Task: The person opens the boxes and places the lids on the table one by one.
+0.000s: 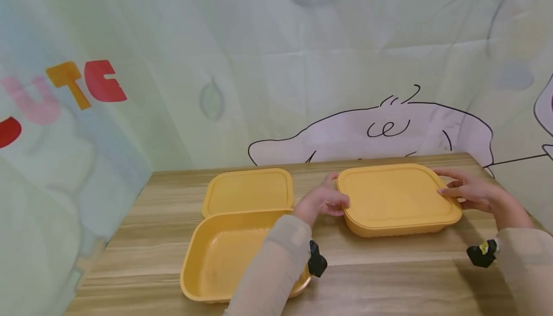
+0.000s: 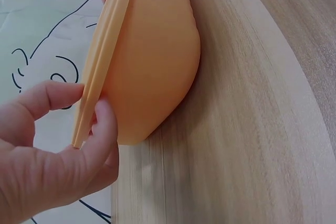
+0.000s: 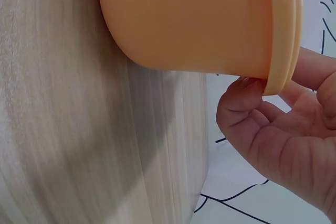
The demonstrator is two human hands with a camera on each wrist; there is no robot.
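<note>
A yellow lidded plastic container (image 1: 397, 198) is at the right of the wooden table in the head view, its flat lid facing up. My left hand (image 1: 320, 201) pinches the rim at its left end; the left wrist view shows the thumb on the lid and curled fingers (image 2: 105, 135) under the edge. At the opposite end, my right hand (image 1: 475, 192) grips the rim, with fingers (image 3: 239, 106) bent beneath it in the right wrist view. Left of my left hand stands an uncovered yellow container (image 1: 224, 258), partly hidden by my left sleeve.
A loose yellow lid (image 1: 248, 191) lies flat behind the uncovered container. The wooden table (image 1: 134, 239) ends at a printed cloth backdrop (image 1: 242, 66) along the back. Each wrist carries a small black device (image 1: 317, 260).
</note>
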